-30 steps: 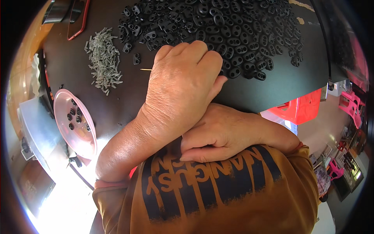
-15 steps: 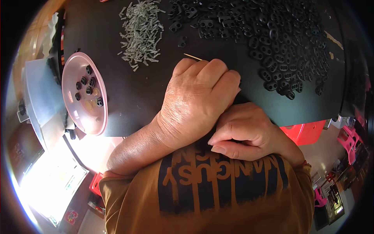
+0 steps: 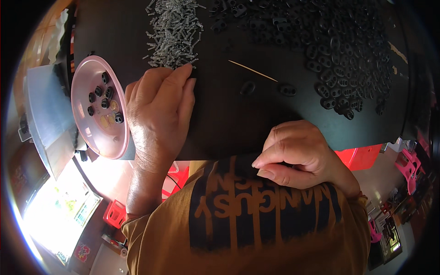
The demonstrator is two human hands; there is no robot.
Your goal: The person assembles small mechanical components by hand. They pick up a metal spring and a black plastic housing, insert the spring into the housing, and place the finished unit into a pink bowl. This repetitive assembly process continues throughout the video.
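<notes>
My left hand (image 3: 160, 103) reaches to the near end of a pile of small metal coil springs (image 3: 176, 30). Its index finger and thumb point right with a small gap between their tips, and nothing shows in that gap. The other fingers are bent. Close to my chest, my right hand (image 3: 295, 156) is closed in a pinch, index finger over thumb. What it holds, if anything, is hidden. On the dark table ahead of it lie a wooden toothpick (image 3: 253, 70), a black oval ring-like part (image 3: 248, 88) and a black two-hole part (image 3: 287, 90).
A pink plastic bowl (image 3: 123, 142) holding several black parts stands at the left of the dark table (image 3: 220, 123). A wide heap of black two-hole parts (image 3: 330, 55) covers the far right. A red plastic container (image 3: 362, 156) sits below the table's right edge.
My left hand has moved from the middle of the table leftward to the springs, uncovering the toothpick and two black parts. My right hand stays pinched in nearly the same place.
</notes>
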